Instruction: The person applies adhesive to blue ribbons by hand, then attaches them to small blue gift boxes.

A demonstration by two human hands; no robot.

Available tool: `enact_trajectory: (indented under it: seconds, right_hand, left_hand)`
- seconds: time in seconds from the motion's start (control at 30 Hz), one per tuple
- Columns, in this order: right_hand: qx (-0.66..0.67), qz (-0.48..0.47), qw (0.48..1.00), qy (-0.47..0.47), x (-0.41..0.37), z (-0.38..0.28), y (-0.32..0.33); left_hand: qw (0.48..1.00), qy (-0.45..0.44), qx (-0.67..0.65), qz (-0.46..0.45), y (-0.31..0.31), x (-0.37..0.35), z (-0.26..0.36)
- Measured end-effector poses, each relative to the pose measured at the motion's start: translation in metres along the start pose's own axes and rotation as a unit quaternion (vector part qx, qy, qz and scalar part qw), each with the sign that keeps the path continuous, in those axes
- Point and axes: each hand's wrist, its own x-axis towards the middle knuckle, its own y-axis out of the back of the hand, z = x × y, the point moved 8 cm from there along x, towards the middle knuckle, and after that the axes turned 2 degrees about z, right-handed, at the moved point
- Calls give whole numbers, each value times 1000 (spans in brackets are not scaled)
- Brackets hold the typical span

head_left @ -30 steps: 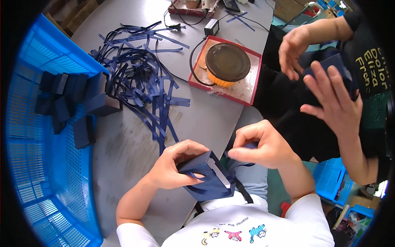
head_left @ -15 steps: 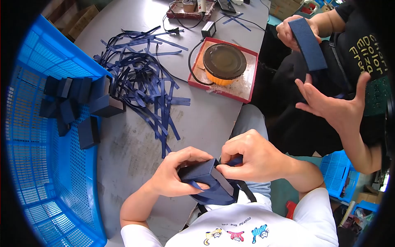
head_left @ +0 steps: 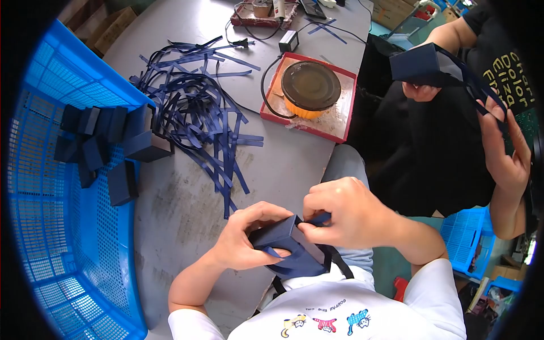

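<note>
Close to my body, my left hand (head_left: pixel 241 235) is wrapped round a dark blue box (head_left: pixel 277 237), thumb on its near side and fingers over the far edge. A blue ribbon runs along the box beside my left thumb. My right hand (head_left: pixel 345 212) is closed at the box's right end, pinching a blue ribbon (head_left: pixel 321 219) between thumb and fingers. Beyond my hands, a tangled pile of blue ribbons (head_left: pixel 198 113) lies on the grey table (head_left: pixel 170 198).
A blue basket (head_left: pixel 56 226) at the left holds several dark boxes (head_left: pixel 122 181). A red tray (head_left: pixel 347 102) carries an orange pot with a dark round top (head_left: pixel 310 85). At the right, a co-worker holds another blue box (head_left: pixel 416 65) and its ribbon.
My hands have barely moved, with the box tilted slightly. The co-worker's box has turned and shifted, and the co-worker's other hand has moved right and now grips its ribbon.
</note>
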Motion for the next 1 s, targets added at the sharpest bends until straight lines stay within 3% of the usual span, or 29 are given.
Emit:
enact_trajectory:
  seconds: [0.07,0.13,0.27,0.33,0.37,0.47,0.5,0.53,0.6,0.67,0.8,1.0]
  right_hand:
    - [146,-23,989,-29,2,16,0]
    - [247,18,966,-69,1,25,5]
    - [181,36,983,-22,1,14,3]
    - [44,64,997,-7,2,12,3]
    - [35,25,998,-35,4,14,1]
    - [354,44,934,9,6,30,7]
    - [429,107,897,1,5,45,11]
    - [446,183,875,44,6,53,23]
    - [449,294,843,-38,2,76,32]
    - [476,315,820,-47,3,96,25]
    - [423,317,846,-72,14,112,-8]
    - [337,232,913,-1,42,100,-67]
  left_hand:
    - [996,32,-77,-14,0,-3,-4]
    - [997,32,-76,2,2,-2,-4]
    - [998,27,-52,11,2,-2,-3]
    - [999,27,-35,6,-1,-2,-3]
    - [999,23,-43,17,-2,-1,-4]
    - [997,38,-69,26,4,-5,-8]
    - [994,60,-92,22,5,-9,-13]
    - [991,71,-113,25,8,-12,-15]
    - [987,81,-135,38,15,-21,-19]
    - [981,90,-160,58,21,-38,-22]
    - [971,208,-64,98,32,-106,-27]
    - [911,402,64,69,-4,-268,-35]
